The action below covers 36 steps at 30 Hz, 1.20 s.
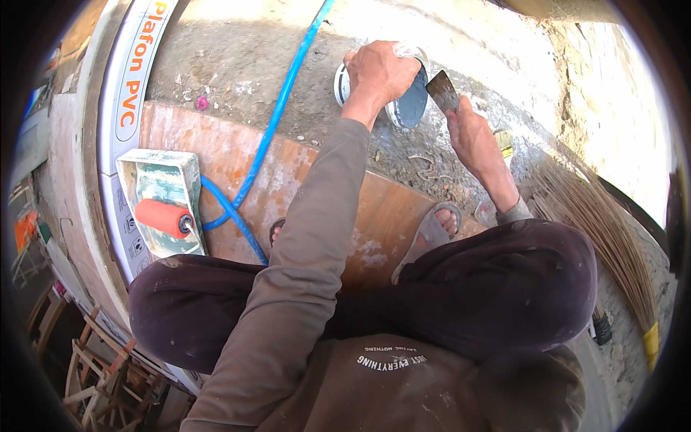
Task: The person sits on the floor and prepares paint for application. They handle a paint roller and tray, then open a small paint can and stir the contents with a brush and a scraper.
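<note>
My left hand [381,72] is closed over the top of a small white paint can [342,85], which leans to the right on the rough ground. Dark blue-grey paint [413,101] shows inside its round rim. My palm and fingers hide much of the can's side. Just right of the rim, my right hand [476,140] grips a putty knife [442,91] with a dark, stained blade. The blade points up and left, close to the can's rim; whether it touches cannot be made out. A paintbrush [504,144] lies partly hidden beyond my right wrist.
A paint tray [188,164] with an orange roller [163,217] stands at the left, beside a blue hose [277,108] and a long white panel carton [119,147]. A stained board [216,137] lies under my feet. A stick broom [612,237] lies at the right.
</note>
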Available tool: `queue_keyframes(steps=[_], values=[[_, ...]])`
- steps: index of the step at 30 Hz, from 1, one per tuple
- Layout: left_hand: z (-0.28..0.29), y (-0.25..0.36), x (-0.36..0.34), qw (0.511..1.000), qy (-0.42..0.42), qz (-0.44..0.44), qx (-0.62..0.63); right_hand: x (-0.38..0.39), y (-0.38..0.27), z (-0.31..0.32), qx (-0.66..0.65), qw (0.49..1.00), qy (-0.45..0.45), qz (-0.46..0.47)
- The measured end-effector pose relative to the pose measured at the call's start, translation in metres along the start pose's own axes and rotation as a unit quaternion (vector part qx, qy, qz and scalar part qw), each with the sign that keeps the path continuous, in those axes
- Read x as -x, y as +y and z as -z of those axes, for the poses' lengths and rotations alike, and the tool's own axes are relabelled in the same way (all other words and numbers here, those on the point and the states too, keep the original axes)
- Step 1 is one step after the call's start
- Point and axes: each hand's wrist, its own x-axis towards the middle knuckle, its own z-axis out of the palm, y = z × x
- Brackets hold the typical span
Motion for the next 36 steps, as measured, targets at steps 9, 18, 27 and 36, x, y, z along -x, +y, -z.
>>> queue_keyframes(steps=[9,18,27,36], values=[[0.009,-0.009,-0.012,0.999,-0.02,0.031,0.033,-0.019,-0.005,-0.029,-0.103,0.99,0.057,-0.081],[0.016,-0.017,-0.008,0.997,-0.006,-0.01,0.076,-0.04,0.007,-0.006,-0.127,0.99,-0.018,-0.061],[0.013,-0.011,-0.008,0.998,-0.011,-0.01,0.058,-0.046,0.041,-0.016,0.046,0.989,0.077,0.121],[0.018,-0.013,-0.004,0.998,-0.002,-0.015,0.053,-0.037,0.019,-0.022,-0.073,0.996,0.05,0.031]])
